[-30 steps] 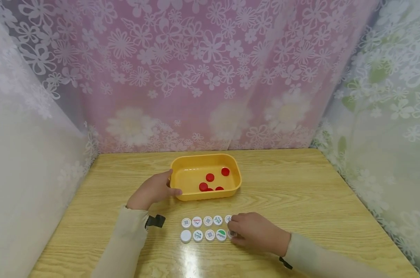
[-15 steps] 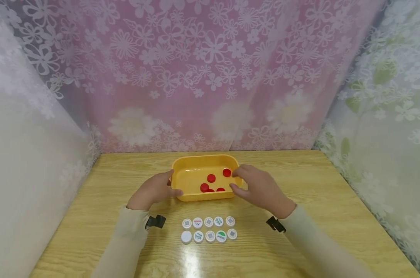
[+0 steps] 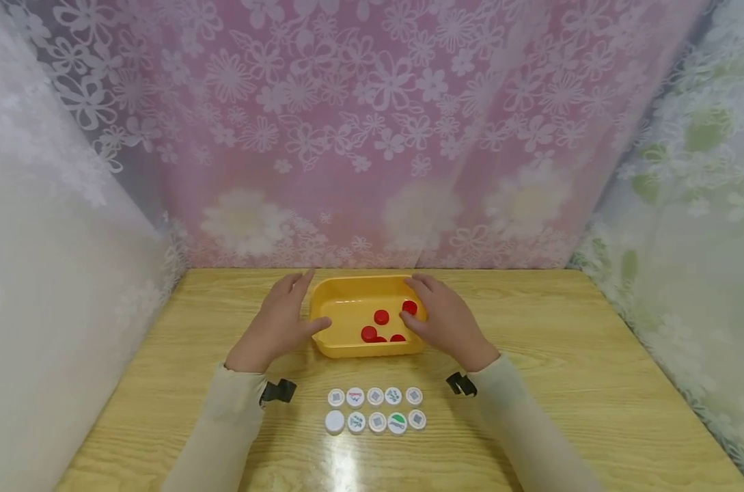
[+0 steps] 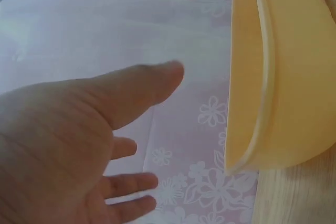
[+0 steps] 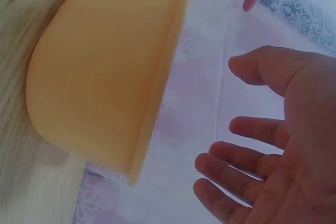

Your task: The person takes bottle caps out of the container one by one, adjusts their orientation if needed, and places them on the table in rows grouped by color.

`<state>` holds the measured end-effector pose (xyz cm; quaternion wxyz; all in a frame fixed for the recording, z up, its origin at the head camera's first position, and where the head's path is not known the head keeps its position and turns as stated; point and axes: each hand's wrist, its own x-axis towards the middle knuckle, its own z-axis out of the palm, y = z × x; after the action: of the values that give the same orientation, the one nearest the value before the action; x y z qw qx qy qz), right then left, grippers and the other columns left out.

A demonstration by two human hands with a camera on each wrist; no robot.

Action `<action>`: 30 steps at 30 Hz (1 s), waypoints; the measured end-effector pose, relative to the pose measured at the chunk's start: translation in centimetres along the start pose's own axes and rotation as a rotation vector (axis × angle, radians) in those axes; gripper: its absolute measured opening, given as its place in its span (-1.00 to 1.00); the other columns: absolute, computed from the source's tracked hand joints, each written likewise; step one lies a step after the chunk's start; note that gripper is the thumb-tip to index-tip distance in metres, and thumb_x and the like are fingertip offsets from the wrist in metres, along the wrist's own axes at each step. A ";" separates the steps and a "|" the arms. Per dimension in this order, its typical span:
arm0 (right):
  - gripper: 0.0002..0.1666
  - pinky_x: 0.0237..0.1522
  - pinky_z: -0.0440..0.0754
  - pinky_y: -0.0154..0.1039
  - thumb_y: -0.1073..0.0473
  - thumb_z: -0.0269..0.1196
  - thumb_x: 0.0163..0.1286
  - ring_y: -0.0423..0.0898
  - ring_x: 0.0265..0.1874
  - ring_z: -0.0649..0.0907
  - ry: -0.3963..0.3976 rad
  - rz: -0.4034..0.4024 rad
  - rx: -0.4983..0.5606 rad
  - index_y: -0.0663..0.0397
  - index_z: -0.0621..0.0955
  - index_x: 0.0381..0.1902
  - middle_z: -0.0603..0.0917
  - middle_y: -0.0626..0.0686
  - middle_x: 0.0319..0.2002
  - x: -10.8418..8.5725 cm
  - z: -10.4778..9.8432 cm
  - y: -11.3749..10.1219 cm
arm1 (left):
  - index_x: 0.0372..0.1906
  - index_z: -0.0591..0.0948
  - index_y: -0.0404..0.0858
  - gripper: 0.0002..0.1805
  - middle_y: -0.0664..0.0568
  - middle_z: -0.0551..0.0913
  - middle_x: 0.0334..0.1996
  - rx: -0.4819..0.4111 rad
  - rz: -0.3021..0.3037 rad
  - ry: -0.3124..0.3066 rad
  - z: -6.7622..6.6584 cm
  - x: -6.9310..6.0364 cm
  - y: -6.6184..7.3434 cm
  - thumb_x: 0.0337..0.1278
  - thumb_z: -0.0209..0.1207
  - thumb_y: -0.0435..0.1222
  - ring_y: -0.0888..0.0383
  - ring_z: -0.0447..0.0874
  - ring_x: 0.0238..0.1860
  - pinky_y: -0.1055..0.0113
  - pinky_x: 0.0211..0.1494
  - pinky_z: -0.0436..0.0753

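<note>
A yellow plastic tray sits on the table with several red bottle caps lying in its right half. My left hand hovers at the tray's left end, thumb apart from the other fingers. Over the right end is my right hand, partly hiding that corner and one red cap. Both wrist views show the tray wall apart from the hands, with air between the fingers. Nothing is held in either hand. Nearer the body, several white printed caps lie in two neat rows.
The wood-grain table carries the tray toward its far side. A pink floral curtain hangs right behind the far edge. Pale flowered cloth closes off the left, and similar cloth the right.
My right hand has left the two rows of white caps and moved up to the tray's right end. The left hand has come off the tray's left rim and its fingers have spread.
</note>
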<state>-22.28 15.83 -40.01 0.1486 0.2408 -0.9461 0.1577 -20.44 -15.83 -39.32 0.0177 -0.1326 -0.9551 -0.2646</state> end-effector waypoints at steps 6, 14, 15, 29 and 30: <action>-0.40 0.11 0.68 0.09 -0.01 0.43 0.35 0.14 0.04 0.67 0.000 0.060 -0.016 0.15 0.60 0.25 0.64 0.17 0.15 -0.2 -0.5 0.2 | 0.53 0.38 -0.20 -0.25 -0.20 0.56 0.28 0.056 0.020 0.053 -0.6 0.1 0.6 0.36 0.32 -0.02 -0.18 0.57 0.23 -0.15 0.27 0.56; -0.49 0.04 0.68 0.03 0.05 0.44 0.34 0.10 -0.15 0.66 -0.139 -0.021 -0.093 0.19 0.64 0.15 0.69 0.15 -0.04 1.1 0.5 1.4 | 0.44 0.46 -0.26 -0.34 -0.03 0.76 -0.18 0.001 -0.177 -0.125 -0.1 0.1 -0.3 0.37 0.31 -0.07 0.08 0.71 -0.24 0.07 -0.14 0.69; -0.48 0.05 0.68 0.02 0.04 0.44 0.33 0.09 -0.16 0.65 -0.189 -0.042 -0.127 0.18 0.63 0.15 0.69 0.13 -0.05 1.8 0.5 1.6 | 0.45 0.45 -0.26 -0.34 -0.03 0.75 -0.17 -0.008 -0.185 -0.143 0.1 0.2 -0.5 0.37 0.31 -0.08 0.08 0.71 -0.23 0.06 -0.13 0.69; -0.70 -0.27 0.54 -0.24 0.05 0.46 0.33 -0.08 -0.37 0.53 -0.806 -0.172 -0.383 0.01 0.63 -0.09 0.62 -0.07 -0.30 10.0 1.7 2.9 | 0.47 0.45 -0.32 -0.33 -0.02 0.75 -0.19 -0.038 -0.160 -0.199 0.7 0.2 -0.7 0.35 0.32 -0.17 0.11 0.69 -0.25 0.09 -0.10 0.68; -0.72 -0.30 0.51 -0.25 0.04 0.46 0.33 -0.09 -0.39 0.51 -0.805 -0.178 -0.408 -0.01 0.61 -0.13 0.59 -0.09 -0.34 10.1 1.8 2.8 | 0.47 0.45 -0.31 -0.33 -0.02 0.75 -0.19 -0.042 -0.158 -0.200 0.7 0.2 -0.6 0.35 0.32 -0.17 0.11 0.69 -0.25 0.10 -0.10 0.67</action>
<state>-32.53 13.44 -38.67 -0.1736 0.3292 -0.9157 -0.1515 -20.78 -15.90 -40.24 -0.1012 -0.0827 -0.9538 -0.2705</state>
